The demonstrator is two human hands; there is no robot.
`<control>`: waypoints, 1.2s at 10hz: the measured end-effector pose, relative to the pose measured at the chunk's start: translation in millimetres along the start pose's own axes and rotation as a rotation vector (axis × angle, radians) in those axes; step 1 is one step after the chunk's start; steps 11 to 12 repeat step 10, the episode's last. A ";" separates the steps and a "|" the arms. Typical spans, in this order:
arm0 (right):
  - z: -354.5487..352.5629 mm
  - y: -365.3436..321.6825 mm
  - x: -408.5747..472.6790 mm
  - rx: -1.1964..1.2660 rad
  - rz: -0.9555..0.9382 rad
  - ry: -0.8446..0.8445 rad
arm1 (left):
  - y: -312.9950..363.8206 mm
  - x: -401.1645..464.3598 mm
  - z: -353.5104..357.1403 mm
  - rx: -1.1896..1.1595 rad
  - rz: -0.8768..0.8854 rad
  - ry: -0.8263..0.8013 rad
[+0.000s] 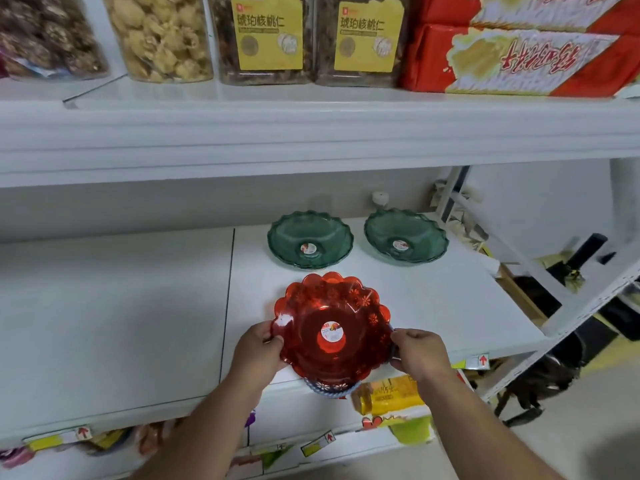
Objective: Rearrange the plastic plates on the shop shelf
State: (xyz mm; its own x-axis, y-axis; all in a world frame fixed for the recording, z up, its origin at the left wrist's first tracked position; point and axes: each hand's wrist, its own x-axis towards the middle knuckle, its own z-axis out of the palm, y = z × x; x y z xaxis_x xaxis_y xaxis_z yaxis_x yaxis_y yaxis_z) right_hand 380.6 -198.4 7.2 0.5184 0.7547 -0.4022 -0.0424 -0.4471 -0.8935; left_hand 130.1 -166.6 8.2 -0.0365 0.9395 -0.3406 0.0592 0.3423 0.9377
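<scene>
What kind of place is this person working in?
Most likely a small shop: white display shelves with price tags on their front edges, labelled jars of nuts above, and stickered plastic plates, like the red plate, set out for sale.

Shop; white shelving (311, 133); labelled snack jars (263, 39); price tags (479, 361) on edge.

Two clear jars at about twelve o'clock on the upper shelf carry yellow labels, the left label (266, 32) and the right label (367, 35), each reading 琥珀核桃仁. At one o'clock, a red carton (519, 60) shows large Chinese characters upside down, unreadable. Round stickers on the plates are too small to read. Shelf-edge price tags (482, 360) show red upward arrows.
</scene>
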 end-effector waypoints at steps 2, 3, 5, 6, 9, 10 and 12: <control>-5.2 -1.5 14.0 -0.002 0.009 -0.014 | -4.5 11.8 14.7 0.018 -0.040 0.013; -7.9 -4.1 19.0 -0.024 0.014 -0.031 | -4.5 15.7 20.2 0.020 -0.048 0.018; -8.6 -10.4 23.1 -0.048 0.023 -0.062 | -4.8 24.3 23.7 0.040 -0.062 0.049; -7.7 -13.5 24.1 -0.053 0.036 -0.086 | -3.7 28.6 24.2 0.039 -0.061 0.070; -6.7 -13.1 23.3 -0.157 -0.005 -0.169 | -9.4 35.6 17.2 0.092 -0.022 0.043; -6.7 -15.8 18.7 -0.245 -0.037 -0.189 | -12.0 36.7 11.8 0.226 0.003 0.038; -6.7 -15.8 18.7 -0.245 -0.037 -0.189 | -12.0 36.7 11.8 0.226 0.003 0.038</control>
